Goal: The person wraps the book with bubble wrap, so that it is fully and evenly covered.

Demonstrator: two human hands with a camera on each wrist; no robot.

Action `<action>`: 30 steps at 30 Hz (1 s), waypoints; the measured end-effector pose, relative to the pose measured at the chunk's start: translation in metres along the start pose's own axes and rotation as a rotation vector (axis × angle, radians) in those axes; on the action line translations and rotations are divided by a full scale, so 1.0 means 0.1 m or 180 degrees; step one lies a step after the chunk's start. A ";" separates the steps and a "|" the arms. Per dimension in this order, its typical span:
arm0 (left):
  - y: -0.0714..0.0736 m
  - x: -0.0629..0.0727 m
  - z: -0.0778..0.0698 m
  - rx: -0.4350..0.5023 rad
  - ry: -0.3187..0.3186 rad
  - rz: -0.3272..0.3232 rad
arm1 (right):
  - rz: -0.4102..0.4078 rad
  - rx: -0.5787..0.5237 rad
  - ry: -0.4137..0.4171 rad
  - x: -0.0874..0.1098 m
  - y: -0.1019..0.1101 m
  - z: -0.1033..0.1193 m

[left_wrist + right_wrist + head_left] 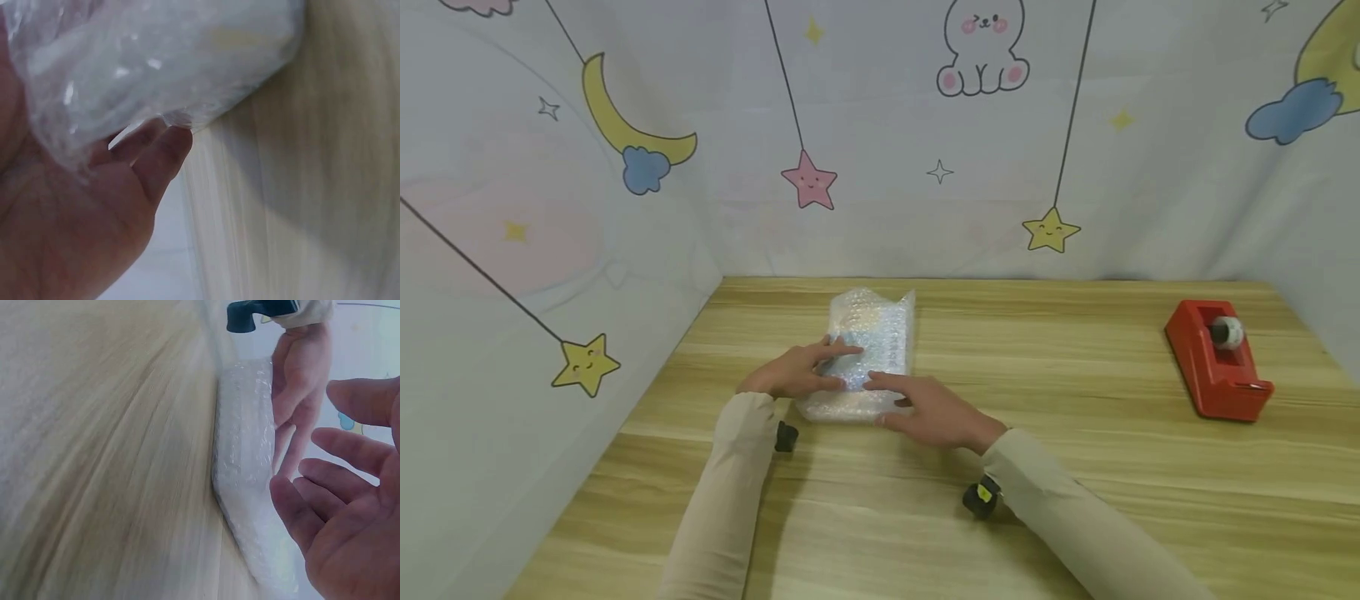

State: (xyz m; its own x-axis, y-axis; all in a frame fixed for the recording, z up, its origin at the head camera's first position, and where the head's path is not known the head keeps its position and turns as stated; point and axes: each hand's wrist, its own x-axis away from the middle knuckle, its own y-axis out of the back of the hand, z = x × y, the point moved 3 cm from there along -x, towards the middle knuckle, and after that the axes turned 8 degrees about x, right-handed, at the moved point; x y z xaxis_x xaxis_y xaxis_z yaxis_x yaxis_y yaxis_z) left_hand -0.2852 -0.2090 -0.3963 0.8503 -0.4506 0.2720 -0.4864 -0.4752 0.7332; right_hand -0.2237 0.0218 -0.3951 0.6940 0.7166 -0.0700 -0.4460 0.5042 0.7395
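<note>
A package in clear bubble wrap (887,337) lies flat on the wooden table, with something pale and bluish showing blurrily through the layers. On its left side my left hand (793,372) rests with fingers spread across the top; in the left wrist view the bubble wrap (156,62) covers part of that hand (81,219). My right hand (936,408) is at the package's near right corner, fingers loosely extended over it. From the right wrist view, the fingers of the right hand (356,500) look relaxed beside the wrapped package (244,437), with nothing gripped.
A red tape dispenser (1217,362) with a small roll of tape (1227,332) stands at the right of the wooden table (1037,350). White curtains (880,100) printed with stars and moons enclose the back and sides. Black wrist cameras (981,498) hang below the sleeves.
</note>
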 end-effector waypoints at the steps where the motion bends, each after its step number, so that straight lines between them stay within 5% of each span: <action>1: 0.00 -0.01 0.00 -0.0004 -0.0004 0.0004 | -0.0048 -0.0025 -0.0009 0.01 0.01 -0.01; 17: -0.01 0.00 -0.03 0.0004 0.0019 0.0027 | -0.0559 -0.0080 -0.0323 0.29 0.42 -0.22; 30: -0.01 -0.01 -0.02 0.0042 -0.0038 0.0012 | -0.0713 -0.0071 -0.0676 0.74 0.85 -0.51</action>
State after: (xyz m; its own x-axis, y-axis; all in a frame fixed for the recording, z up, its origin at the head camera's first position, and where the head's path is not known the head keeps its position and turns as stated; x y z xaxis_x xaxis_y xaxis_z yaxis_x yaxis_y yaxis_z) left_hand -0.2851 -0.2065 -0.3966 0.8460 -0.4613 0.2673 -0.4923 -0.4833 0.7239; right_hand -0.2389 0.1415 -0.3716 0.8780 0.4709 -0.0863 -0.2794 0.6503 0.7064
